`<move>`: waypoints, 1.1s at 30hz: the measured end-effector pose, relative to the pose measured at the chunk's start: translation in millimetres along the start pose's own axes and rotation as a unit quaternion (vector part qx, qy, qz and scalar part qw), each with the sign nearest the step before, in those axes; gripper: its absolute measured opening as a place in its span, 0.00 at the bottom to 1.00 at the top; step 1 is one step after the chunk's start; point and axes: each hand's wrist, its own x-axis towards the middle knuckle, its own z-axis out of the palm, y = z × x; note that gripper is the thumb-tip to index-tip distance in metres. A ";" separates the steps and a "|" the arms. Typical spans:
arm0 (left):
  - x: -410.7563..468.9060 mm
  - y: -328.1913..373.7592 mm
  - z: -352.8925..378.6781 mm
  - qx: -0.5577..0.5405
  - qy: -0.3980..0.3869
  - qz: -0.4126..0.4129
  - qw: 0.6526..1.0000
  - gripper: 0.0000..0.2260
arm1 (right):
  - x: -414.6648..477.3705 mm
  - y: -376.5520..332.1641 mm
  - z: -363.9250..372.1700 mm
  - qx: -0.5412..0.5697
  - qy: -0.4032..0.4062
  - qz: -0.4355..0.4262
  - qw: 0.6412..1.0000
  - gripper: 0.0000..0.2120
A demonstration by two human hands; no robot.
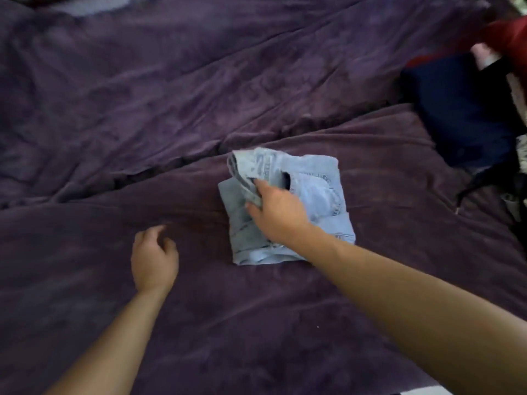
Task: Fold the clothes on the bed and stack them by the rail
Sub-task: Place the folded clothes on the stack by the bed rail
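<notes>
We see a bedspread (142, 109) of deep purple plush cloth, matt and velvety, creased in long soft ridges. At the centre, the jeans (319, 183) are pale faded denim, matt, with raised stitched seams. At two o'clock a navy garment (456, 109) shows smooth dark cloth. Above it, a red garment (510, 35) is matt cloth, its weave too blurred to tell.

a dark purple plush bedcover (142, 109) is spread across the whole view and is rumpled into long diagonal folds, with a deep crease run from the left edge toward the middle. a folded pair of light blue denim jeans (313, 181) is laid on it just right of centre, with one end bunched up at the far left corner. a dark navy blue garment (462, 115) is spread at the right edge, a blurred red garment (510, 38) is seen just beyond it, and a pale bluish-white fabric (94, 4) is glimpsed at the top left edge.
</notes>
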 end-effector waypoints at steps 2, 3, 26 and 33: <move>6.6 -19.1 -4.5 -0.001 0.003 -0.011 1.000 0.14 | 5.1 -10.5 47.9 -0.038 -0.110 -0.008 0.993 0.20; 9.1 -24.9 -3.7 -0.002 0.000 -0.012 1.000 0.14 | 3.7 -13.0 64.4 -0.040 -0.149 -0.019 0.988 0.20; 78.5 91.9 153.0 0.186 -0.206 0.197 0.940 0.33 | 47.4 189.2 23.6 -0.123 0.078 0.043 0.988 0.36; 60.8 115.4 114.0 0.222 -0.225 0.205 0.926 0.21 | 61.8 187.8 -16.6 -0.021 -0.001 0.067 0.998 0.41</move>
